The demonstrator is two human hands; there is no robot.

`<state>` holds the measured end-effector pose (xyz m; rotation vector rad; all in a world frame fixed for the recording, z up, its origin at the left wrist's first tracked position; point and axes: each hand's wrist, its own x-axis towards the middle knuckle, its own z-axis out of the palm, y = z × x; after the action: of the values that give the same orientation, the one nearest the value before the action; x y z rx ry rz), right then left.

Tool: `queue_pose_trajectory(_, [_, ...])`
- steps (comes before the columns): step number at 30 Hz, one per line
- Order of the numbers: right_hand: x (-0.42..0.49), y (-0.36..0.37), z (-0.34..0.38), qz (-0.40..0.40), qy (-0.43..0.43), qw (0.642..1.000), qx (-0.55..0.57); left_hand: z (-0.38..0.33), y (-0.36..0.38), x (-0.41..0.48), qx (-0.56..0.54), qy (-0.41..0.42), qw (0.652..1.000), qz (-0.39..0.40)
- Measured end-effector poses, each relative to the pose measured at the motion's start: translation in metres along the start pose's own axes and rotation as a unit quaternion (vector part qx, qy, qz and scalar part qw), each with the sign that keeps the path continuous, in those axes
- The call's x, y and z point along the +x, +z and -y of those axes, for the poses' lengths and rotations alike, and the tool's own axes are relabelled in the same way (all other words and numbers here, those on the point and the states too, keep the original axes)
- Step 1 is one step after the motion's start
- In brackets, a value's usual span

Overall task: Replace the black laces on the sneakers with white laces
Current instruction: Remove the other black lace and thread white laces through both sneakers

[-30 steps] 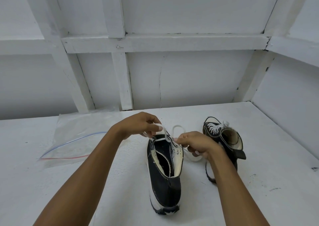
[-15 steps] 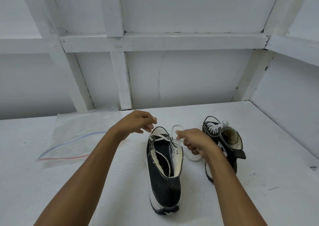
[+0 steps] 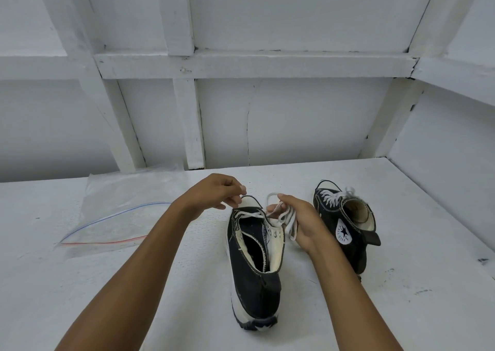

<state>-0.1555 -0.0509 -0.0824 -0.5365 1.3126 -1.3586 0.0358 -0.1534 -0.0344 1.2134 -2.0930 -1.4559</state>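
Head view: the sneaker (image 3: 254, 278) lies on the worktop (image 3: 401, 283) between the hands, its long axis running away from the person, toe far, white lace (image 3: 290, 220) crossing the farthest eyelets. The right hand (image 3: 302, 219), just right of the toe, grips the bunched lace; the left hand (image 3: 214, 192) hovers over the toe, fingers curled, hold unclear.
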Motion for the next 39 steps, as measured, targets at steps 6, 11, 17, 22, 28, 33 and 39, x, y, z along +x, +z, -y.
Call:
queue_pose_trajectory(6, [-0.005,0.002,0.000,-0.053,0.022,0.994,-0.098,0.006,-0.004,0.000,-0.004,0.000,1.000,-0.003])
queue_pose_trajectory(11, [-0.015,0.006,0.004,-0.058,0.065,0.971,-0.223,0.009,-0.005,0.003,-0.007,-0.002,1.000,-0.001])
queue_pose_trajectory(17, [0.003,0.002,-0.005,-0.110,0.004,0.872,-0.477,0.013,-0.004,0.008,0.013,-0.014,1.000,0.010])
queue_pose_trajectory(22, [0.010,-0.002,-0.010,-0.072,0.009,0.804,-0.590,0.015,-0.001,0.009,0.015,-0.017,1.000,0.014])
queue_pose_trajectory(28, [0.026,0.002,-0.011,-0.140,-0.081,0.767,-0.621,0.020,0.001,0.009,0.032,-0.021,0.999,0.008])
queue_pose_trajectory(33, [0.045,0.005,-0.016,-0.122,-0.084,0.719,-0.679,0.021,0.000,0.003,0.092,-0.025,0.995,0.023])
queue_pose_trajectory(39, [0.035,0.010,-0.005,-0.105,-0.151,0.870,-0.457,0.014,-0.003,-0.004,0.180,-0.045,0.980,0.067])
